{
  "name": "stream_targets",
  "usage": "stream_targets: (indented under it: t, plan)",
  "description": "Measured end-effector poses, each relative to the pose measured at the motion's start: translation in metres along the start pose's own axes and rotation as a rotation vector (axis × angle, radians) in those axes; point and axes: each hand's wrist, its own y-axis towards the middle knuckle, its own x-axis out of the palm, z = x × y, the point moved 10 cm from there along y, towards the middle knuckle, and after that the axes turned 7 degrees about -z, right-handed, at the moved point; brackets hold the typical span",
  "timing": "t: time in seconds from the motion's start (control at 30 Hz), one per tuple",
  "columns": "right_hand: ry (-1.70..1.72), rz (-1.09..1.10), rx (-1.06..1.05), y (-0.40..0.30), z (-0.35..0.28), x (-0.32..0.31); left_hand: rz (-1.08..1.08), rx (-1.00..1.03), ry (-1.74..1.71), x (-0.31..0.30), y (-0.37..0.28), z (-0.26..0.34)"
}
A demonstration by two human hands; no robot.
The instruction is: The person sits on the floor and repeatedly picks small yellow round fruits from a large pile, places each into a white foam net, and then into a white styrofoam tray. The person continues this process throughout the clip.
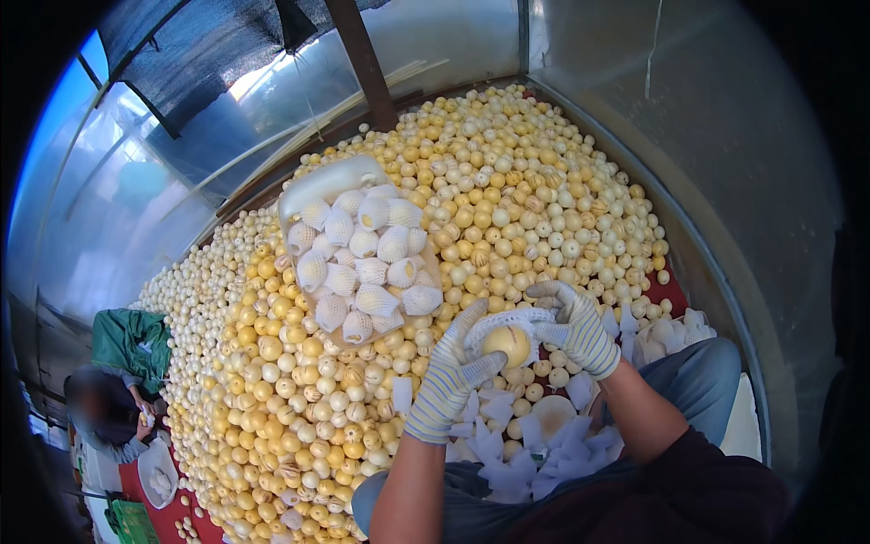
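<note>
A round yellow pepino melon (510, 345) sits partly inside a white foam net sleeve (518, 317). My left hand (457, 370), in a striped knit glove, holds the melon with its thumb across the front and its fingers behind the net. My right hand (575, 328), in a matching glove, grips the right side of the same net. Below the hands, many flat white sleeves (520, 466) lie loose over my lap and among melons. In front to the left, a container (326, 185) is heaped with melons in foam nets (372, 270).
A large heap of bare melons (530, 224) spreads against plastic-sheet walls (652, 149). At far left a co-worker (102, 415) holds a small item beside a white basin (155, 469). A green crate (134, 522) stands on red ground cloth. More netted melons (673, 333) lie by my right knee.
</note>
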Motion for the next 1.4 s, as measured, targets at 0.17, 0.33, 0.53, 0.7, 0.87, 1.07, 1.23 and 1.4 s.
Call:
stream_targets:
  t: [0.17, 0.33, 0.53, 0.7, 0.87, 1.07, 1.23, 1.4]
  plan:
    - [-0.438, 0.089, -0.192, -0.004, -0.05, 0.037, 0.187, 0.078, 0.242, -0.025, 0.001, 0.013]
    - [-0.587, -0.147, -0.532, 0.012, -0.071, 0.098, 0.404, 0.016, 0.303, -0.067, -0.006, -0.006]
    - [-0.194, -0.362, -0.05, 0.092, 0.064, 0.122, 0.642, -0.049, 0.421, -0.112, -0.027, -0.009]
    - [0.551, -0.157, 0.36, 0.201, 0.101, 0.109, 0.748, 0.211, 0.162, -0.126, -0.039, 0.041]
    - [0.241, -0.12, 0.029, 0.297, 0.04, 0.107, 0.775, 0.24, 0.062, -0.141, -0.047, 0.047]
    - [-0.466, -0.254, 0.242, 0.212, 0.137, 0.09, 0.821, 0.232, 0.085, -0.148, -0.054, 0.054]
    - [-0.938, -0.451, 0.653, 0.054, 0.299, 0.057, 0.764, 0.259, 0.087, -0.14, -0.049, 0.051]
    - [-0.969, -0.201, 0.616, 0.043, 0.381, 0.077, 0.761, 0.262, 0.132, -0.134, -0.051, 0.057]
